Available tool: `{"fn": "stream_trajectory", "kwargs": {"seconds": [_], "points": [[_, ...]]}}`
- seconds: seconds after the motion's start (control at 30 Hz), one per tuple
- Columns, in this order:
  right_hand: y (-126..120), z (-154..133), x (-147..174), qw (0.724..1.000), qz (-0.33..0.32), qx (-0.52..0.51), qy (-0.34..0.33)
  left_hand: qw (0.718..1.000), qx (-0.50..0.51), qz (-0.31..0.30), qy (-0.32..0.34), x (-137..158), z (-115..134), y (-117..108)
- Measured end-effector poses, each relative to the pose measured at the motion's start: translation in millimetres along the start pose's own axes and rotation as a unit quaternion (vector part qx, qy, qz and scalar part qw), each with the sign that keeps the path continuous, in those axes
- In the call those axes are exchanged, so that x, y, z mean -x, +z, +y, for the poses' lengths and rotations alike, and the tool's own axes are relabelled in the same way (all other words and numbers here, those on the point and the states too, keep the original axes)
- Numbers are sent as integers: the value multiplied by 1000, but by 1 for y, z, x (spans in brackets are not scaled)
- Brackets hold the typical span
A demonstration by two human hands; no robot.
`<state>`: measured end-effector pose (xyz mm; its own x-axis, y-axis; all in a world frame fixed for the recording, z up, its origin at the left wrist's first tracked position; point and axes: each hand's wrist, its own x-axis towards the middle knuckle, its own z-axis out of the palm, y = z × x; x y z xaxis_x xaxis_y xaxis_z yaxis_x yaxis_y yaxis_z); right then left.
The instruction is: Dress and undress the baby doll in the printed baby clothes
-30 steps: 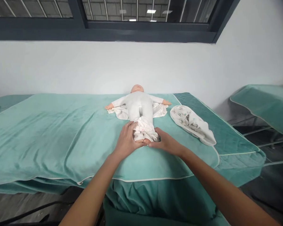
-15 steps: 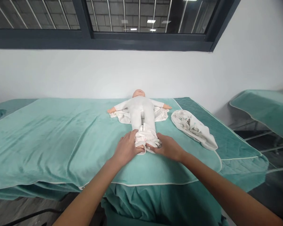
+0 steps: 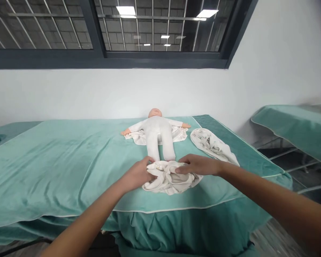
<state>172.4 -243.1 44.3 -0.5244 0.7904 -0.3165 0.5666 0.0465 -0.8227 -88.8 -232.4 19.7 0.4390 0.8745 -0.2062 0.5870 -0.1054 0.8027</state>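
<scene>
On the big green bed (image 3: 64,160) I see the doll (image 3: 157,125), the spread cloth (image 3: 137,137) under it maybe left to do, and the bunched cloth (image 3: 171,182), which looks off its legs, held just below them by my left hand (image 3: 139,173) and right hand (image 3: 200,165).

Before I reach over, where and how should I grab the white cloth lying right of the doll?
I'd pinch the white cloth by its middle folds, from above, with your right hand, once that lets go of the bunched cloth. Those crumpled creases should offer purchase; the near end runs behind your right forearm.
</scene>
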Motion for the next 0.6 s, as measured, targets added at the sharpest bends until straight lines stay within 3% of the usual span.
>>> {"fn": "stream_trajectory", "kwargs": {"seconds": [0.1,0.33,0.6], "points": [[-14,-13,1,999,-3,43,-16,999,5,-49,19,3,18,-19],[-34,-52,7,982,91,148,-80,986,-81,-134,51,17,67,-70],[-46,-101,7,942,97,283,-151,965,-125,-208,94,18,105,-98]]}}
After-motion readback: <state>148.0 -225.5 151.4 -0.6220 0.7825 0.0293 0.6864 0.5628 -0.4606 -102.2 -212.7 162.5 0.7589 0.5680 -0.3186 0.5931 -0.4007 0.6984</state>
